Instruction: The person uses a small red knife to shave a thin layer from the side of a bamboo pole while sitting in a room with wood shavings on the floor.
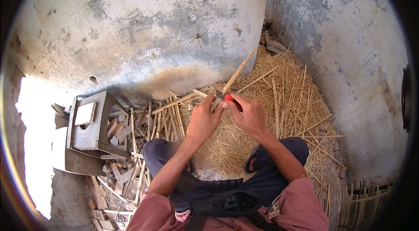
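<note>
In front of me, above the straw, my left hand (202,120) is closed round the lower end of a pale split bamboo strip (239,71). The strip slants up and away to the right, toward the wall panel's edge. My right hand (250,116) grips a knife (228,97) with a red and black handle. Its dark blade points left and lies against the strip beside my left fingers. Both hands are close together, the thumbs almost touching. My fingers partly cover the knife's handle and the strip's lower end.
Loose straw and shavings (222,152) cover the floor between my bent legs. More strips (174,117) lie at the left, near a worn wooden box frame (89,122) and broken rubble (120,174). Peeling walls (166,21) rise ahead and at right. A slatted bamboo piece (364,202) stands lower right.
</note>
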Motion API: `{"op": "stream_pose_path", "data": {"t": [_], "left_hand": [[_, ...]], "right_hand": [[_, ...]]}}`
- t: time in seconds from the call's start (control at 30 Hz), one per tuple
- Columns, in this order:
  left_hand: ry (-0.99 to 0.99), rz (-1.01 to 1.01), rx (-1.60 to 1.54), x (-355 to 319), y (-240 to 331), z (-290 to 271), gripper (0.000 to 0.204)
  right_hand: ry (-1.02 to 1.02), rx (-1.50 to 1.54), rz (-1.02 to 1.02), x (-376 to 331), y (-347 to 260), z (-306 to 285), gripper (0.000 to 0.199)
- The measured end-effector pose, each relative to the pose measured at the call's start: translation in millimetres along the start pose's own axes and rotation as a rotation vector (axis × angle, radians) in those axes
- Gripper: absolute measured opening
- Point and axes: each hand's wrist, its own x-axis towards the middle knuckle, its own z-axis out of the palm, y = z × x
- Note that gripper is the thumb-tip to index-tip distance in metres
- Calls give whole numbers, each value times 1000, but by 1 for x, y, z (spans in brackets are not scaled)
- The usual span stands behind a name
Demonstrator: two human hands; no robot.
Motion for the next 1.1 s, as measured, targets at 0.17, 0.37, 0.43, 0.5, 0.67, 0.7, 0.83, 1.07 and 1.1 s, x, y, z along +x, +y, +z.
{"op": "stream_pose_path", "data": {"t": [0.17,0.37,0.43,0.5,0.67,0.7,0.83,1.07,1.1], "left_hand": [[-10,-10,44,0,3,-1,46],[-41,-23,46,2,2,-1,51],[-40,-39,45,1,3,-2,50],[-38,-42,37,0,3,-3,50],[-42,-25,27,0,2,-3,49],[-41,-22,35,0,1,-3,48],[-39,4,44,0,-2,-3,46],[-74,-40,-12,-1,-2,-7,46],[-72,-43,10,-1,-1,-7,47]], "right_hand": [[-51,-16,14,3,-3,-6,22],[-51,-26,-10,5,3,-5,23],[-51,-34,-22,7,3,-6,23],[-53,-53,-37,9,2,-7,23],[-51,-47,-32,10,4,-5,22],[-54,-52,-28,11,4,-5,22],[-42,-68,-63,12,5,-6,23],[-134,48,71,14,6,-7,28],[-184,89,139,15,5,-8,29]]}}
